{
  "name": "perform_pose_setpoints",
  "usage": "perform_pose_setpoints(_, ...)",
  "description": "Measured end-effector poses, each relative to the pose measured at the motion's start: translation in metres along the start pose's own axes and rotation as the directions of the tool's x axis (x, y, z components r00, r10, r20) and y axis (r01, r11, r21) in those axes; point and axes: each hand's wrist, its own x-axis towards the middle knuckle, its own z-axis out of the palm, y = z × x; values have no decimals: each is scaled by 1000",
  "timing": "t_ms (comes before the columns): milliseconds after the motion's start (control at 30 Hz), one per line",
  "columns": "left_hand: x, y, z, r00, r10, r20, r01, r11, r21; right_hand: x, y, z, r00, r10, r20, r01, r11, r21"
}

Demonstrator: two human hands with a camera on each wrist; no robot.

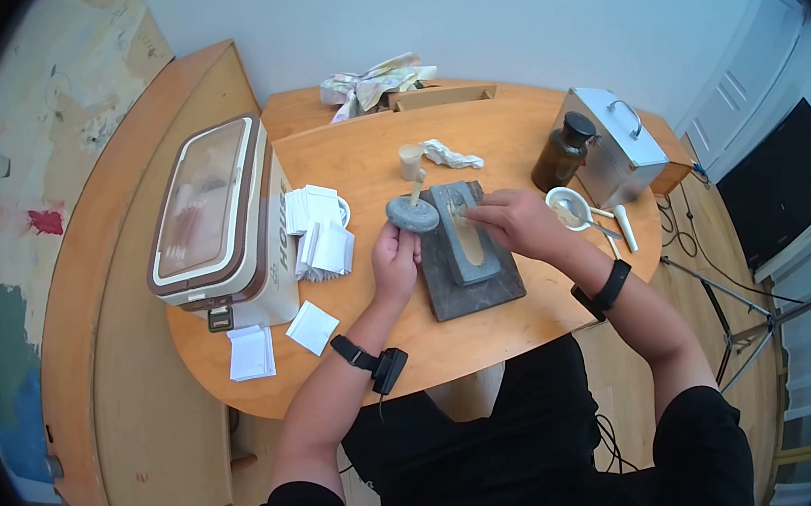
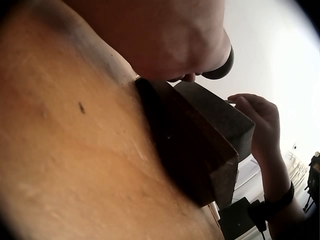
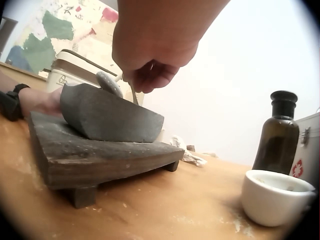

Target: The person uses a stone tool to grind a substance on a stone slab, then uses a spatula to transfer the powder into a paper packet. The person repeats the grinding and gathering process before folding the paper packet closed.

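Note:
In the head view my left hand [image 1: 395, 266] holds a grey stone grinding wheel [image 1: 411, 215] with a short wooden handle [image 1: 418, 188], just left of a stone grinding trough [image 1: 487, 256]. Light brown powder [image 1: 470, 246] lies along the hollow. The trough stands on a dark low-legged board [image 1: 450, 300]. Over the hollow, my right hand [image 1: 519, 225] pinches a thin flat tool [image 3: 133, 95], its lower end hidden behind the trough wall in the right wrist view. In the left wrist view the left hand covers most of the wheel.
To the right are a white mortar [image 1: 558, 199], a white pestle [image 1: 625, 228], a brown bottle [image 1: 559, 160] and a metal case [image 1: 620, 146]. A small cup [image 1: 411, 161] and crumpled tissue [image 1: 453, 155] sit behind. Paper packets [image 1: 328, 249] lie beside a large box [image 1: 214, 214] at left.

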Motion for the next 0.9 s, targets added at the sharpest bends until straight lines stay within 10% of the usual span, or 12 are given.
perform_pose_setpoints(467,0,2,2,1000,-1,-4,1,1000,-10,-2,-6,-8,998,58,-18,-54,984,169)
perform_pose_setpoints(900,0,4,1,1000,-2,-1,2,1000,28,10,-7,-8,998,-13,57,20,992,-127)
